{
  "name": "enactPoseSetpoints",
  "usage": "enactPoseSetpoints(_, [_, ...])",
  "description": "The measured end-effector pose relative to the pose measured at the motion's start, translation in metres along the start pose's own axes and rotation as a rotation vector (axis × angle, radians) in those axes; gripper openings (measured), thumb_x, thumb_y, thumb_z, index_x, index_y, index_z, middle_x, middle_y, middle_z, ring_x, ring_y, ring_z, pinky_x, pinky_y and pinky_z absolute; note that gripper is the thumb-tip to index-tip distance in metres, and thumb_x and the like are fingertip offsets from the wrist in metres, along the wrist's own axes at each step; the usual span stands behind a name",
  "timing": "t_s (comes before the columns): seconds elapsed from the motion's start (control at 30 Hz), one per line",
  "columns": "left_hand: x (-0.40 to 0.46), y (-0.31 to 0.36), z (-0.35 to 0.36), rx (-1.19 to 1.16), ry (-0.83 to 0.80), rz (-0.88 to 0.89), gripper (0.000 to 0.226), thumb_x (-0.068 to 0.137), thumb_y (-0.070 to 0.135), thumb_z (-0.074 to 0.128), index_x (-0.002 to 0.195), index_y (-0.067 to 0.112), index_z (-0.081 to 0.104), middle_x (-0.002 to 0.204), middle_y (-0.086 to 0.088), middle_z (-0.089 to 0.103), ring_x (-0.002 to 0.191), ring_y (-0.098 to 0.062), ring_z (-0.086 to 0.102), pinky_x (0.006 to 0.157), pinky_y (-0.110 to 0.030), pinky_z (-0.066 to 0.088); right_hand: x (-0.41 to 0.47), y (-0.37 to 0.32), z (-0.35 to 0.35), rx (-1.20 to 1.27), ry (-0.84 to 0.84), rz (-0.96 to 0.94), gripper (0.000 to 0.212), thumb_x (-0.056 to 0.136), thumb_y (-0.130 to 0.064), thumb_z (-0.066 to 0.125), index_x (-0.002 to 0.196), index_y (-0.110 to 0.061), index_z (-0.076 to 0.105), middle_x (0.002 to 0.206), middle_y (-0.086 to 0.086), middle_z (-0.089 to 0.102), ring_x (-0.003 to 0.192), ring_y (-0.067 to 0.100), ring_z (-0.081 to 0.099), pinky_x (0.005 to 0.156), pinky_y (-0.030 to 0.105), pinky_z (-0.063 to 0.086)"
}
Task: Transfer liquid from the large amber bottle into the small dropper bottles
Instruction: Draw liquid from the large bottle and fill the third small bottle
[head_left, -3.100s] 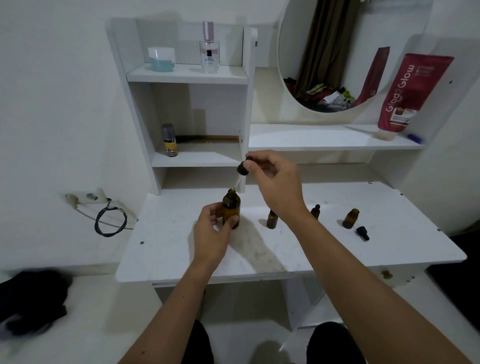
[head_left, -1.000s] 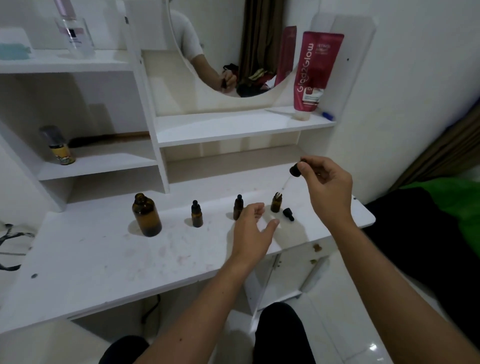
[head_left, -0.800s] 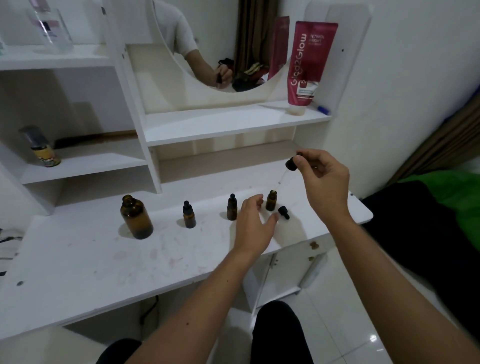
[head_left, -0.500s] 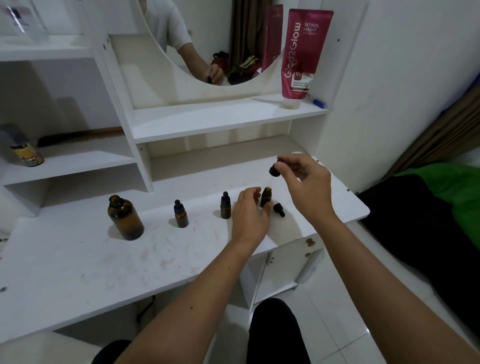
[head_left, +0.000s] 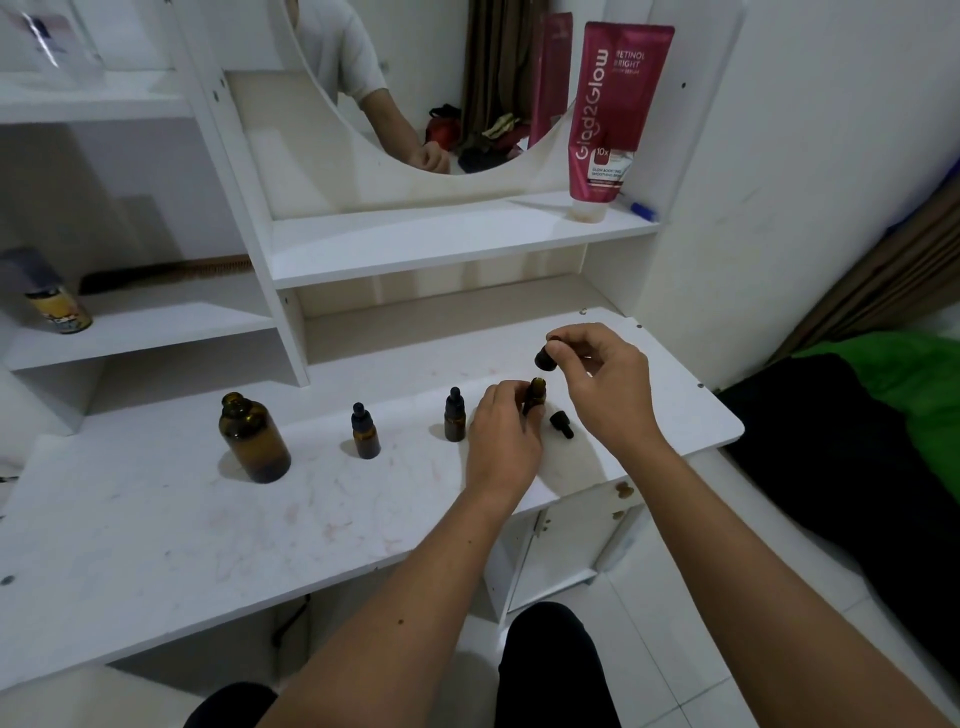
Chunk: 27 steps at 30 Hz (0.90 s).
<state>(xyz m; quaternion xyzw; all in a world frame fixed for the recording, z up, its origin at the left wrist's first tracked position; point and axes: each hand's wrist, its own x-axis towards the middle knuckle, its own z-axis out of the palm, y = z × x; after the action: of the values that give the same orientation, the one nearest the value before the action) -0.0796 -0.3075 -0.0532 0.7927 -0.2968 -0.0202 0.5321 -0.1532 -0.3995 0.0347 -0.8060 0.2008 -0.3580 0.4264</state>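
Head view, only one. Large amber bottle (head_left: 254, 439) stands uncapped at centre-left of the white desk (head_left: 156, 519). Two capped dropper bottles (head_left: 365, 431) sit in a row to its right. Right of centre, left hand (head_left: 503, 441) has fingers closed around the open small dropper bottle (head_left: 535, 396), which tilts slightly, mouth up and to the right. Right hand (head_left: 605, 384) pinches the dropper (head_left: 544, 358) by its black bulb, just above and right of that mouth; the glass tube is too faint to trace. Loose black cap (head_left: 562, 423) lies on the desk between the hands. Key relation: bottle mouth lies just below-left of the dropper bulb, long axis near upright, right hand nearer. Likely next: tip goes into the neck, squeeze. Risk: drip outside the narrow mouth.
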Motion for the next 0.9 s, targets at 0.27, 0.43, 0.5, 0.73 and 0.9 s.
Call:
enactPoseSetpoints(0.27, [0.0,0.001,0.0,0.021,0.001,0.0,0.018,0.103,0.021,0.059,0.121,0.018,0.064,0.114,0.007,0.065,0.109,-0.012,0.061,0.099,-0.035,0.052,0.001,-0.001,0.0,0.004,0.031,0.0,0.012,0.095,-0.007,0.072,0.091,-0.015,0.079,0.088,-0.004,0.079,0.088,0.012,0.077,0.089,0.033,0.061])
enactPoseSetpoints(0.43, [-0.001,0.003,-0.002,0.022,-0.005,-0.015,0.021,0.103,0.022,0.059,0.123,0.019,0.065,0.116,0.007,0.064,0.11,-0.011,0.061,0.102,-0.035,0.051,-0.001,-0.003,0.0,0.031,0.023,0.035,0.011,0.1,-0.009,0.068,0.1,-0.016,0.077,0.089,-0.003,0.079,0.088,0.011,0.077,0.089,0.032,0.061])
enactPoseSetpoints(0.5, [-0.001,0.003,-0.003,0.032,-0.021,-0.033,0.025,0.103,0.024,0.059,0.127,0.019,0.063,0.12,0.007,0.063,0.114,-0.013,0.06,0.104,-0.037,0.05,-0.001,-0.004,-0.001,0.032,0.009,0.031,0.011,0.101,-0.011,0.067,0.106,-0.015,0.075,0.092,-0.002,0.08,0.091,0.01,0.077,0.091,0.029,0.061])
enactPoseSetpoints(0.73, [-0.011,0.009,-0.014,0.059,-0.075,-0.082,0.049,0.104,0.027,0.058,0.15,0.014,0.047,0.143,0.002,0.051,0.127,-0.013,0.053,0.105,-0.019,0.036,0.001,-0.021,-0.012,0.035,0.044,-0.041,0.014,0.102,-0.011,0.068,0.114,-0.012,0.074,0.094,-0.002,0.08,0.093,0.009,0.078,0.091,0.025,0.06])
enactPoseSetpoints(0.9, [-0.024,0.006,-0.03,-0.053,-0.127,-0.062,0.044,0.103,0.023,0.062,0.144,0.015,0.052,0.137,0.004,0.054,0.122,-0.009,0.056,0.109,-0.03,0.046,-0.003,-0.033,-0.015,0.065,0.095,-0.063,0.014,0.101,-0.013,0.07,0.114,-0.013,0.075,0.096,-0.002,0.08,0.094,0.007,0.078,0.092,0.023,0.06])
